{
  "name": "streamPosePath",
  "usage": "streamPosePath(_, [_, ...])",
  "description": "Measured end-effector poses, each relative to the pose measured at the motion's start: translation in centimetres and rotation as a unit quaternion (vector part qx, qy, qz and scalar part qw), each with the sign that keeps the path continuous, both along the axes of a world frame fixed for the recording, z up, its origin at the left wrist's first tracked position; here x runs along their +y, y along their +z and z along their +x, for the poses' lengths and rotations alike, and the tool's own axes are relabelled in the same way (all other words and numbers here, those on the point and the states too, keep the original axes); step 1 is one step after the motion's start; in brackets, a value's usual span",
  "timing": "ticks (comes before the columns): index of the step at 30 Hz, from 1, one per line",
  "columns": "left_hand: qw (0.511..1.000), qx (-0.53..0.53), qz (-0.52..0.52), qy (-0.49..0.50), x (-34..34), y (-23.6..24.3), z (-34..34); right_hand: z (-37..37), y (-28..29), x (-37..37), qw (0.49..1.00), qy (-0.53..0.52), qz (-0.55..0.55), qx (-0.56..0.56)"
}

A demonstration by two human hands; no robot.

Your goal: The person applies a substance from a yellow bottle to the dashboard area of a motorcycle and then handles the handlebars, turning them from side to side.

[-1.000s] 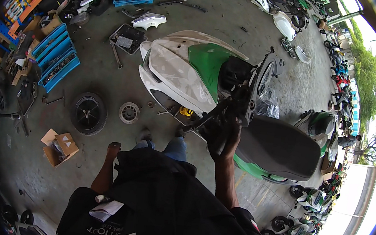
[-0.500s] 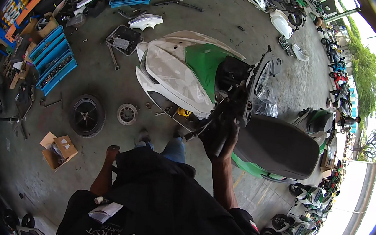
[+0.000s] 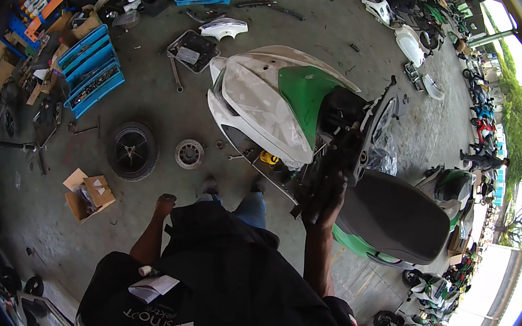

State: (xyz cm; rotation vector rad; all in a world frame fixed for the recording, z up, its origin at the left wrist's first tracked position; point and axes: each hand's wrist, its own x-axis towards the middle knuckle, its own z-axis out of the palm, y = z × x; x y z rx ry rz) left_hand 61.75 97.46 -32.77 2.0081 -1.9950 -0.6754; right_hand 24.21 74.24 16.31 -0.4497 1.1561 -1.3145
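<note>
My right hand (image 3: 333, 202) grips a long black part (image 3: 318, 197), held upright beside the scooter's seat. The far end of this part overlaps other dark parts of the scooter, so I cannot tell whether it is attached. A white and green scooter (image 3: 260, 106) lies across the floor in front of me, its dark seat (image 3: 395, 215) to the right of my right hand. At my left side hangs my left hand (image 3: 167, 200), away from the scooter; its fingers are mostly hidden from above.
A wheel with tyre (image 3: 133, 151), a round metal disc (image 3: 189, 154) and an open cardboard box (image 3: 89, 196) lie on the floor to my left. Farther off are a blue toolbox (image 3: 95, 75) and a black tray (image 3: 192, 51). Parked scooters (image 3: 431, 302) line the right side.
The view has shifted, so the scooter and floor items sit farther right. The black part in my right hand has swung from slanting left to more upright. My left hand still hangs.
</note>
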Motion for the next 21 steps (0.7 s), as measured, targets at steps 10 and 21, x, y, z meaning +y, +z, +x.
streamPosePath(10, [0.846,0.251,0.247,0.4,-3.5,9.5,-3.1,-2.9,-2.9,0.3,0.986,0.129,-0.02,-0.103])
streamPosePath(21, [0.908,0.124,0.194,0.351,-2.0,4.9,-3.8,-1.5,-3.5,1.9,0.872,0.127,-0.329,0.339])
